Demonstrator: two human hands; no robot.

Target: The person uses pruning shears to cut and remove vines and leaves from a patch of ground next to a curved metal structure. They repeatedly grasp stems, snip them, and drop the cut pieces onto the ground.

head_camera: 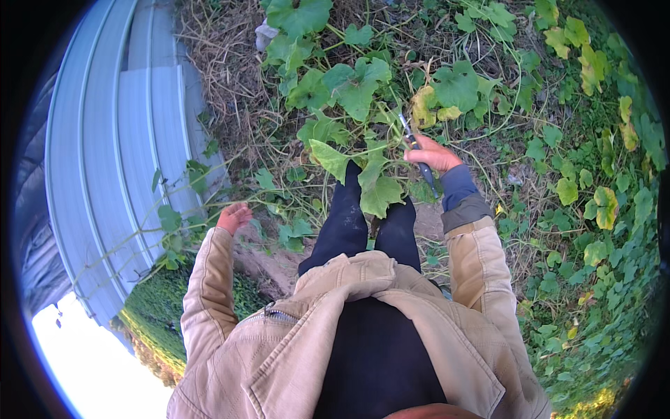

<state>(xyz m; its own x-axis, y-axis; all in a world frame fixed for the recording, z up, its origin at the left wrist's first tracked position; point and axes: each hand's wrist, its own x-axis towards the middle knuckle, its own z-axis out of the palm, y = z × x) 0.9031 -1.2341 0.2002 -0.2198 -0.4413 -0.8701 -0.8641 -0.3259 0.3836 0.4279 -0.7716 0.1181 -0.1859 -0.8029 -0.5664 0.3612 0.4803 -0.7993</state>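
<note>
My right hand [433, 154] is closed around a slim tool with a dark handle and a metal end [411, 137]; its exact kind I cannot tell. Green vine stems and broad lobed leaves [378, 194] lie just left of that hand, over my legs. On the left, my left hand [235, 217] is beside a long thin vine stem [267, 198]; its fingers are partly curled, and whether they touch the stem is unclear.
Ribbed sheet-metal panels [125, 131] stand on the left. Large leaves [358, 84] and dry straw [225, 63] cover the ground ahead, with a pale lump [265, 35] among them. Dense, partly yellowed vines [605, 207] spread along the right. A green hedge [162, 301] is at lower left.
</note>
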